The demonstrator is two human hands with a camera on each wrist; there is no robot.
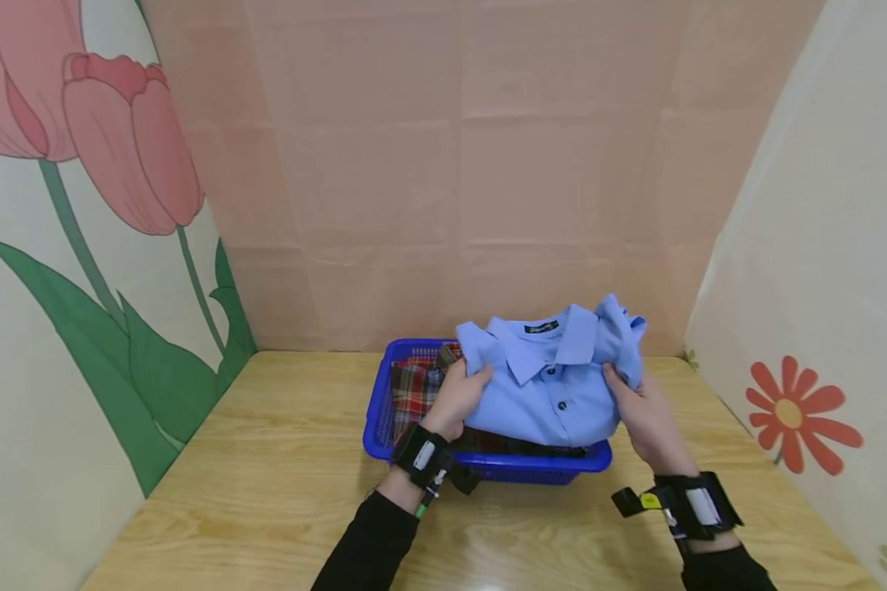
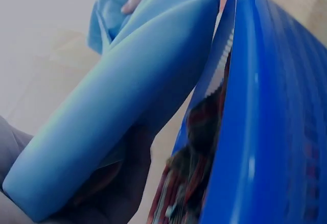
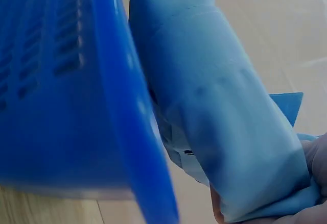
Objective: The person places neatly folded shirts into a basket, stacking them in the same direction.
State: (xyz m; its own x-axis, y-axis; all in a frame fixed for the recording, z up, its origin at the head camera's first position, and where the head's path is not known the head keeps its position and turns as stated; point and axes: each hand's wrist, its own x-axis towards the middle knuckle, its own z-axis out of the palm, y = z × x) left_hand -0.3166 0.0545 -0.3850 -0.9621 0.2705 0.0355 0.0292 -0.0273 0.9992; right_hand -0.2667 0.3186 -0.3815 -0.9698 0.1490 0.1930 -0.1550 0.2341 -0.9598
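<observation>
A folded light blue button-up shirt [image 1: 540,394], collar toward the back wall, is held over the blue plastic basket [image 1: 488,470]. My left hand [image 1: 458,398] grips its left side, thumb on top and fingers underneath. On the other side my right hand [image 1: 641,414] pinches the shirt's edge near a bunched sleeve. In the left wrist view the folded edge of the shirt [image 2: 122,91] shows above the basket rim [image 2: 245,112]. The right wrist view has the shirt's rounded fold [image 3: 219,96] beside the basket wall [image 3: 56,106]. Plaid cloth [image 1: 414,390] lies inside the basket, partly hidden beneath the shirt.
The basket stands on a wooden table [image 1: 266,476] close to the brown back wall [image 1: 458,164]. A side panel with tulips [image 1: 133,148] rises at left, and another with a red flower [image 1: 789,413] at right. Black straps with devices wrap both wrists.
</observation>
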